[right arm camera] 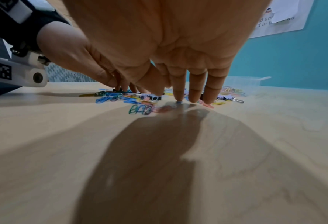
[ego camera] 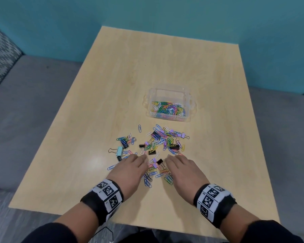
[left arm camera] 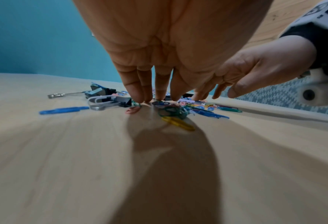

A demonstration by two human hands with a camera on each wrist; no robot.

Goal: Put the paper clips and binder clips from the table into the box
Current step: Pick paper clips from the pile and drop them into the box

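A scatter of coloured paper clips and binder clips point(ego camera: 162, 141) lies on the wooden table point(ego camera: 112, 85) in front of a clear plastic box point(ego camera: 169, 104) that holds several paper clips. My left hand point(ego camera: 133, 163) and right hand point(ego camera: 179, 163) sit side by side at the near edge of the scatter, palms down, fingers straight. In the left wrist view the left fingertips point(left arm camera: 140, 98) touch the table among clips. In the right wrist view the right fingertips point(right arm camera: 195, 98) press down beside pink and yellow clips. A small group of clips point(ego camera: 156, 166) lies between the two hands.
A light blue binder clip point(ego camera: 118, 150) lies at the left of the scatter. Grey seating point(ego camera: 33, 102) flanks the table and a teal wall point(ego camera: 165, 14) stands behind it. A paper notice point(right arm camera: 280, 16) hangs on the wall.
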